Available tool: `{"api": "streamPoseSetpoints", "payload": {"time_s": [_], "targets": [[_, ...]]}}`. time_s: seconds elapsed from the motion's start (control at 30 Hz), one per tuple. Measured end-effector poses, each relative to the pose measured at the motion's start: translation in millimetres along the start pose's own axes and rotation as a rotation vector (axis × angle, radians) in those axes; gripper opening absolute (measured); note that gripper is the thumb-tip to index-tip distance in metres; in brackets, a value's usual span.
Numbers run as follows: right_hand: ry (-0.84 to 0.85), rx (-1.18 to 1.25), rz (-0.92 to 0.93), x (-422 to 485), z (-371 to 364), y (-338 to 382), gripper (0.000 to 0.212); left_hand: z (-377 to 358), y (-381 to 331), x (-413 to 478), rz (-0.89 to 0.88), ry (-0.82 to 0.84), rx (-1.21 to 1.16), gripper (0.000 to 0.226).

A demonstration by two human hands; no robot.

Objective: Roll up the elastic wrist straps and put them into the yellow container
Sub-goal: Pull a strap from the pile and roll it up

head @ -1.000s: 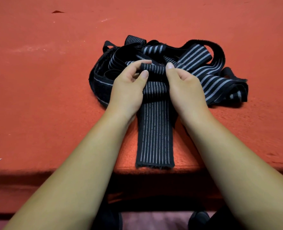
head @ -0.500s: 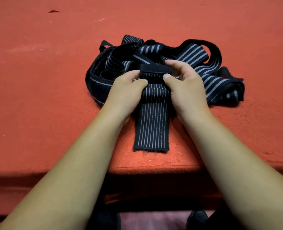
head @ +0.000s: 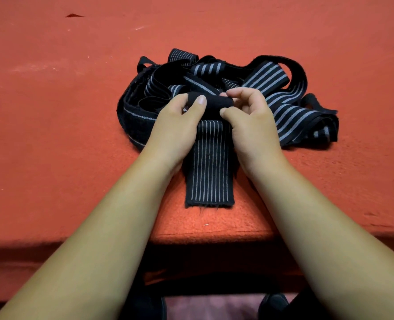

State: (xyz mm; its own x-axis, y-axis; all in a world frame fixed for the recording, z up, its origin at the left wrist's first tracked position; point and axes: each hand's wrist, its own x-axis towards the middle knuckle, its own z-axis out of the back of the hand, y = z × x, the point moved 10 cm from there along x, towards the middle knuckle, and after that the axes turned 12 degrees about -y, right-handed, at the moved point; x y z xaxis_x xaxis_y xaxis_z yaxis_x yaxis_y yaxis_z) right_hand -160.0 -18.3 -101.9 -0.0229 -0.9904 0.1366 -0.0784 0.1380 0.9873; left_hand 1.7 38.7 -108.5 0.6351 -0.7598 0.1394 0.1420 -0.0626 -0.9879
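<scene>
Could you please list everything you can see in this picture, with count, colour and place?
partly rolled strap: one, black with pale stripes, between the hands, tail lying toward the near edge
strap pile: count unclear, black with grey stripes, tangled behind the hands
table: one, red top, under everything
dark mark: one, far left of the table
dark shapes: two, black, below the table edge, perhaps shoes
yellow container: not in view
left hand: one, grips the roll's left end
right hand: one, fingers pinch the roll's right end

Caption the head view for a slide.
Left hand and right hand roll a striped strap before a tangled pile.
</scene>
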Motion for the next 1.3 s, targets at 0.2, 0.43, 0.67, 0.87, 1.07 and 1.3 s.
{"api": "streamPoseSetpoints", "payload": {"time_s": [0.2, 0.43, 0.67, 0.87, 1.07, 1.3], "targets": [[0.004, -0.220, 0.002, -0.2, 0.7, 2.0, 0.028, -0.8, -10.0, -3.6, -0.054, 0.048, -0.042, 0.023], [-0.008, -0.211, 0.062, 4.0, 1.8, 3.4, 0.026, -4.8, -6.0, -1.2, -0.011, 0.081, -0.078, 0.041], [-0.047, -0.080, 0.074, 7.2, 8.5, 2.7, 0.027, -9.3, 11.1, -0.1, 0.072, 0.124, -0.056, 0.029], [-0.048, -0.057, 0.076, 4.3, 10.4, 5.6, 0.033, -9.7, 11.5, -1.2, 0.068, 0.113, -0.010, 0.026], [-0.053, -0.047, 0.053, 3.6, 9.9, 3.9, 0.034, -24.4, 5.0, -13.5, 0.067, 0.269, -0.028, 0.028], [-0.032, -0.054, -0.041, -0.5, 2.8, 2.6, 0.052, -31.3, 1.7, -18.0, 0.025, 0.299, -0.018, 0.030]]}}
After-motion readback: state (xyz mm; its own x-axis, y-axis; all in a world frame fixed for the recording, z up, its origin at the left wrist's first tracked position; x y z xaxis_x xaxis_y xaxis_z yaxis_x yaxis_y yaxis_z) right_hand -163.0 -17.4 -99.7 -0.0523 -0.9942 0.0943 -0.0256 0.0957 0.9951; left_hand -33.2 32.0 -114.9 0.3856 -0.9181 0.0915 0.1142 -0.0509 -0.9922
